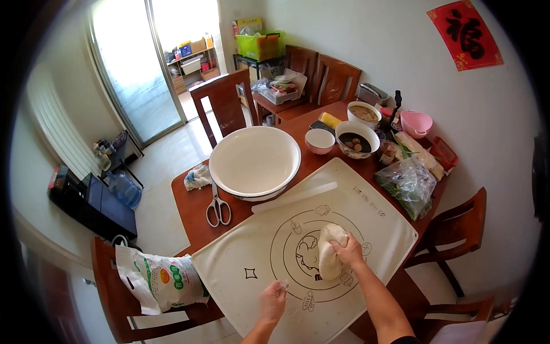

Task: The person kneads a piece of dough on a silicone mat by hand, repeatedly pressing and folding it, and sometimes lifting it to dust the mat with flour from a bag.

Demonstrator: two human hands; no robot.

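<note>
My right hand (349, 251) grips a thick oblong lump of dough (330, 258), thumb pressed into its upper side. The dough rests on a pale kneading mat (232, 249) printed with circles and food drawings, right of the mat's centre. Near the front edge, my left hand (273, 301) is curled above the mat, slightly blurred, with something whitish at its fingertips. Fine white streaks, like flour, show just right of it. Beyond the dough, a translucent white rolling pin (296, 198) lies along the mat's far left edge.
A large enamel basin (255, 161), scissors (218, 210) and a cloth (198, 177) lie at the far left. Bowls, including one of dark liquid (355, 144), and bagged greens (406, 185) line the far right. A flour bag (165, 279) lies on a chair (111, 296).
</note>
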